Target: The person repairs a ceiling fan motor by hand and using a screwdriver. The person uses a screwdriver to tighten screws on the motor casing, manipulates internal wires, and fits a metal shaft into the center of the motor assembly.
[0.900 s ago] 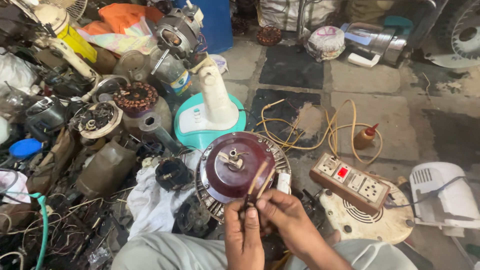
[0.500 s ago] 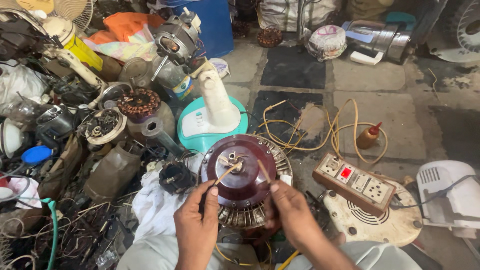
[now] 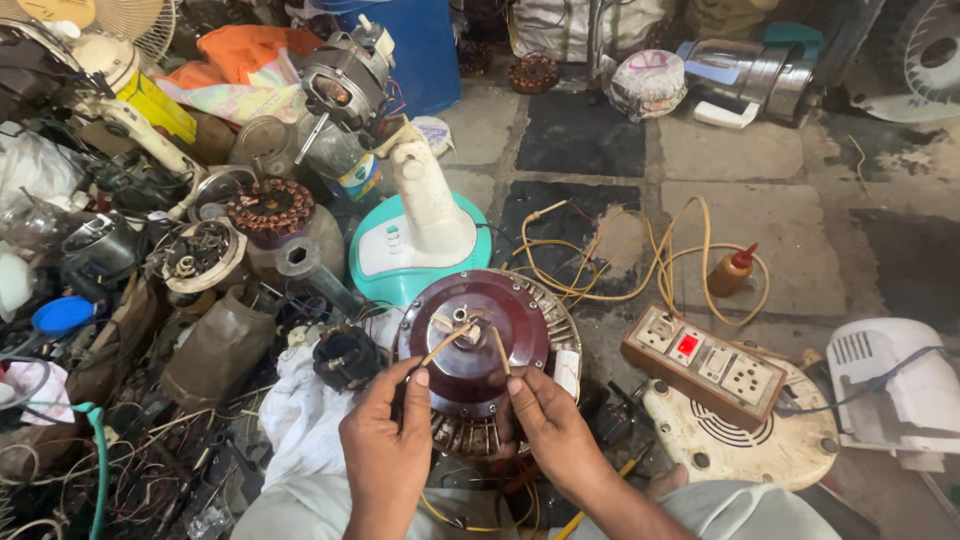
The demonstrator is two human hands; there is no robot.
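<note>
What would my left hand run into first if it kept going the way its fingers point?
Most likely the maroon motor housing. The left hand points up and right, pinching a thin wire that leads to the centre shaft. Depth is unclear, so it might pass just above the housing.

The left side was choked: a heap of old motor parts [image 3: 200, 250], wire tangles [image 3: 150, 480] and a white cloth [image 3: 300, 420] crowded right up to the maroon fan motor [image 3: 480, 350], and a teal-and-white fan base [image 3: 420, 235] stood just beyond its far edge. To the right, a switch-and-socket board [image 3: 705, 362] on a round cream plate [image 3: 740, 440] and loops of yellow cable [image 3: 620, 260] blocked the near floor. Farther off, the stone floor [image 3: 800, 180] lay open past a small brown bottle [image 3: 733, 270].
</note>
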